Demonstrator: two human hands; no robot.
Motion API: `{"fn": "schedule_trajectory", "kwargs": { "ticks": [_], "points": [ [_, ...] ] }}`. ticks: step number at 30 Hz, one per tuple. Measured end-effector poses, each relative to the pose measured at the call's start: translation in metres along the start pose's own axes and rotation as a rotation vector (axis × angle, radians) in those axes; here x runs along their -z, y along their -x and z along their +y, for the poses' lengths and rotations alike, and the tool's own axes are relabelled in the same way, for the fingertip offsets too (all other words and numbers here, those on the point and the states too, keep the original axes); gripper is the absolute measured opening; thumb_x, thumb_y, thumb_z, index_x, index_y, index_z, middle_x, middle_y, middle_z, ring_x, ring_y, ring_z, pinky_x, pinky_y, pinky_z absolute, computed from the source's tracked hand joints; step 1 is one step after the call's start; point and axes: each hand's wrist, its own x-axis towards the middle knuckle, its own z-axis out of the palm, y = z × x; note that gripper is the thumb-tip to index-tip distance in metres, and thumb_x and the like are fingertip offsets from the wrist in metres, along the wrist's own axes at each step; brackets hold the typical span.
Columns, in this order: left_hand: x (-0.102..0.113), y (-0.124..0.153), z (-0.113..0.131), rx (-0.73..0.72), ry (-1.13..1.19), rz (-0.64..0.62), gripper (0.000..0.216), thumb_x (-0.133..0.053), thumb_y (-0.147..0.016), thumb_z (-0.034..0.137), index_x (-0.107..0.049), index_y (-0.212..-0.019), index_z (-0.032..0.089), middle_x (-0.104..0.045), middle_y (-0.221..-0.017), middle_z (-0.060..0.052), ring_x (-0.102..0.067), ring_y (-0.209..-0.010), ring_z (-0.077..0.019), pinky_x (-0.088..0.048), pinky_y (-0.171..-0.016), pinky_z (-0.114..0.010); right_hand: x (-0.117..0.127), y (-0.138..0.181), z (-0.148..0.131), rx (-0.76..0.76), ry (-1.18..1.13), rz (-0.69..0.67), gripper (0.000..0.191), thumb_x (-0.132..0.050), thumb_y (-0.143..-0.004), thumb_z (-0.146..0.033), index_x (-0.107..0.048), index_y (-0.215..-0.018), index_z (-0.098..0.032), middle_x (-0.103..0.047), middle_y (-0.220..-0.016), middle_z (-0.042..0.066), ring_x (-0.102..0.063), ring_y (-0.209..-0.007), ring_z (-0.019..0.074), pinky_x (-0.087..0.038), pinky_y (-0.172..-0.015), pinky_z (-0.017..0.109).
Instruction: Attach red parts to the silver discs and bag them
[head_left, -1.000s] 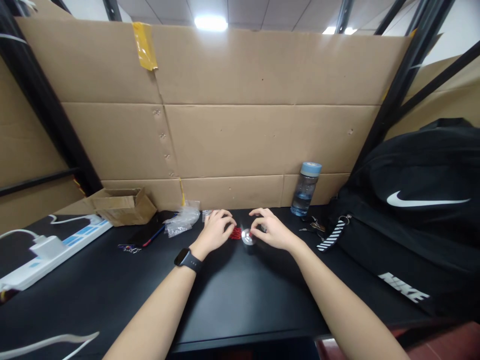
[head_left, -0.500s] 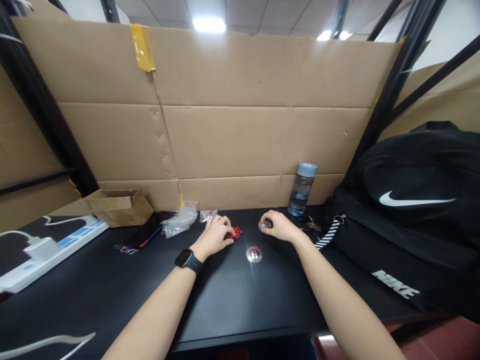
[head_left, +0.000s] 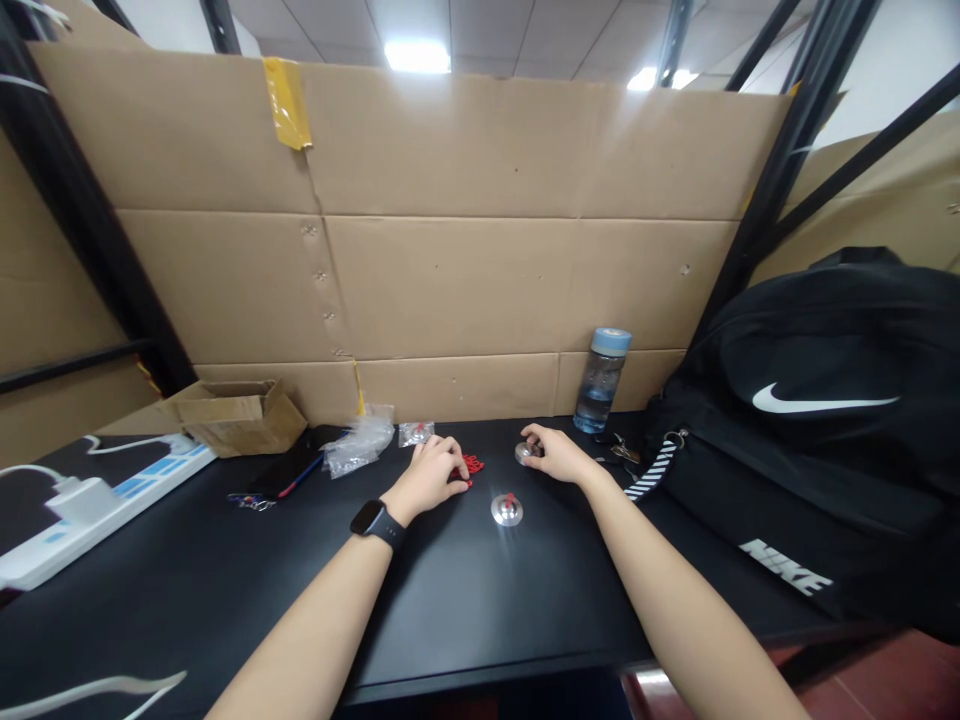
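My left hand (head_left: 430, 474), with a black watch on its wrist, rests on the black table (head_left: 465, 600) with its fingers curled over a small heap of red pieces (head_left: 472, 465). My right hand (head_left: 553, 456) lies a little to the right, its fingers pinched on a small silver round part (head_left: 523, 452). Between and in front of the two hands stands a silver disc with a red piece on top (head_left: 507, 511), touched by neither hand.
A clear water bottle with a blue cap (head_left: 598, 380) stands by the cardboard wall (head_left: 450, 250). A black backpack (head_left: 817, 420) fills the right side, keys (head_left: 622, 450) beside it. Left are plastic bags (head_left: 364, 443), a pen (head_left: 300, 472), a small carton (head_left: 236, 412) and a white power strip (head_left: 97, 495).
Both hands left the silver disc, which now stands alone nearer to me. My right hand went right to the small silver part; my left stayed on the red pieces.
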Motion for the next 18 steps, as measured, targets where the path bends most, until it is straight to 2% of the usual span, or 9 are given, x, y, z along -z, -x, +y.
{"fn": "schedule_trajectory", "kwargs": {
  "ticks": [6,11,15,18],
  "points": [
    [-0.002,0.001,0.003,-0.013,0.003,-0.008,0.002,-0.077,-0.085,0.028,-0.077,-0.085,0.026,-0.061,-0.107,-0.004,-0.050,-0.108,-0.0247,-0.037,-0.096,-0.042,0.004,0.002,-0.002,0.020,-0.011,-0.004,0.039,-0.078,-0.074,-0.018,-0.069,-0.112,-0.020,-0.074,-0.106,0.008,-0.070,-0.096,0.0224,-0.051,-0.087,0.032],
    [-0.002,0.001,0.009,-0.073,-0.008,0.038,0.009,-0.068,-0.092,0.025,-0.072,-0.085,0.023,-0.064,-0.106,-0.004,-0.051,-0.109,-0.0243,-0.037,-0.096,-0.041,0.005,0.002,-0.001,0.023,-0.022,0.010,0.041,-0.076,-0.073,-0.014,-0.068,-0.113,-0.020,-0.074,-0.105,0.008,-0.069,-0.093,0.0211,-0.052,-0.087,0.032],
    [0.006,-0.001,0.014,-0.040,0.036,0.115,0.011,-0.057,-0.098,0.023,-0.065,-0.091,0.023,-0.069,-0.103,-0.003,-0.056,-0.107,-0.0226,-0.036,-0.098,-0.041,0.005,0.000,-0.002,0.049,-0.092,0.093,0.041,-0.074,-0.074,-0.014,-0.066,-0.113,-0.020,-0.072,-0.107,0.007,-0.068,-0.089,0.0185,-0.052,-0.087,0.033],
    [0.014,-0.004,0.017,0.002,0.089,0.181,0.011,-0.056,-0.099,0.024,-0.065,-0.093,0.023,-0.073,-0.098,-0.002,-0.061,-0.103,-0.0213,-0.037,-0.098,-0.040,0.003,-0.001,-0.011,0.099,-0.191,0.180,0.042,-0.075,-0.074,-0.018,-0.064,-0.115,-0.022,-0.070,-0.110,0.006,-0.066,-0.089,0.0175,-0.053,-0.080,0.031]
  ]
}}
